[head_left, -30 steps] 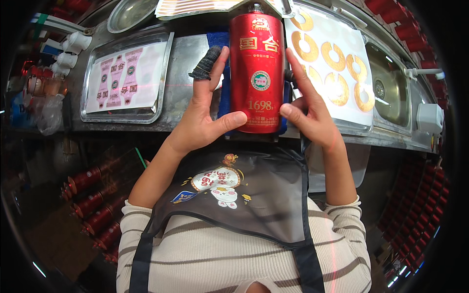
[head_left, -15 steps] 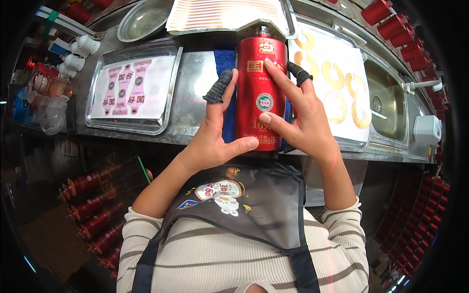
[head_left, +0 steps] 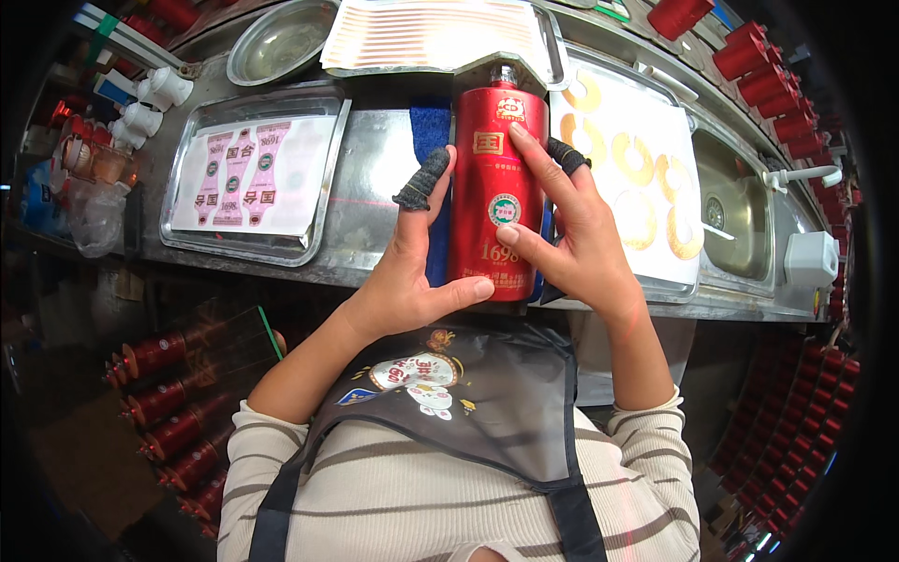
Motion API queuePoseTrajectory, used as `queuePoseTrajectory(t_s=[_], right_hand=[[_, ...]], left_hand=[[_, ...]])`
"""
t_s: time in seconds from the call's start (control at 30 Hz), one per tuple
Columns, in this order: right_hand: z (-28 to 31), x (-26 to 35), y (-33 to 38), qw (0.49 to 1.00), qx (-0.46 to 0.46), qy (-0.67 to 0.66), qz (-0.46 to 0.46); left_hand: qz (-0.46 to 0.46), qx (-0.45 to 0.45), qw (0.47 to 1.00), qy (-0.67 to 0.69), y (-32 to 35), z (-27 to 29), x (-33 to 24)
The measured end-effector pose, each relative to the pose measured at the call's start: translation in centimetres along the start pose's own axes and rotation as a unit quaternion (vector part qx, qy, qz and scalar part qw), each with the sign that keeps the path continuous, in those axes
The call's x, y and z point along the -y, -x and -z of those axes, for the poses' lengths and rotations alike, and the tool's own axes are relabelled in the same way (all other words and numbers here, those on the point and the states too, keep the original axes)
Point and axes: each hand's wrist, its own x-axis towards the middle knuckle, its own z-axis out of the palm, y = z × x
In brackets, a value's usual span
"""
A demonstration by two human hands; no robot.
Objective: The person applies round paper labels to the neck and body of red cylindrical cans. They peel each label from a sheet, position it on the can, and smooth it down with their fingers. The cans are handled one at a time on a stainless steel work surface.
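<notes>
A red bottle (head_left: 478,211) lies on a blue cloth (head_left: 431,126), its clear stopper (head_left: 504,73) pointing away from me. Gold lettering and a round green-and-white badge mark its front. Along the bottle's left side rests my left hand (head_left: 398,276), with the thumb across the lower front and a dark finger cot (head_left: 424,181) on one finger. My right hand (head_left: 590,244) grips the other side, index finger near the upper label and thumb just below the badge. It also wears a dark finger cot (head_left: 568,156). The right hand's remaining fingers are partly hidden.
To the left, a metal tray (head_left: 173,211) holds pink printed labels (head_left: 225,173). Gold ring-shaped labels (head_left: 632,155) on a white sheet lie right, before a sink (head_left: 735,234). A striped sheet (head_left: 426,33) and a metal bowl (head_left: 281,42) are behind. Several red bottles (head_left: 154,356) sit lower left.
The view has shifted slightly. My right thumb has slid a little up the bottle toward the badge, uncovering more gold lettering. Both hands keep their hold.
</notes>
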Motion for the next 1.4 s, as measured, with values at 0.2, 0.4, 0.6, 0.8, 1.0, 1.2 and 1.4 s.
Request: queuePoseTrajectory(t_s=[0.2, 0.4, 0.6, 0.8, 1.0, 1.2, 1.4], right_hand=[[1.0, 1.4, -0.3, 0.996, 0.052, 0.048, -0.057], [1.9, -4.4, -1.4, 0.905, -0.157, -0.328, -0.222], [2.9, -3.1, -0.1, 0.849, -0.187, -0.432, -0.240], [0.7, 3.5, 2.2, 0.992, -0.075, -0.041, 0.092], [2.3, 1.3, -7.2, 0.971, -0.139, 0.103, 0.165], [3.5, 1.2, -7.5, 0.980, -0.076, 0.021, 0.180], [3.0, 3.4, -9.2, 0.921, -0.109, 0.193, 0.319]], left_hand=[[-0.008, -0.013, 1.000, 0.003, 0.0, 0.0, 0.0], [0.017, -0.044, 0.999, 0.007, 0.0, -0.8, -0.2], [0.024, -0.041, 0.999, -0.015, 0.1, -1.0, 0.5], [0.019, -0.057, 0.998, -0.029, 0.6, -1.1, 0.2], [0.024, -0.055, 0.998, -0.034, 0.7, -1.3, 0.3], [0.042, -0.025, 0.999, -0.013, 0.4, -0.9, -0.2], [0.021, -0.073, 0.997, -0.014, 0.6, -1.5, 0.7]])
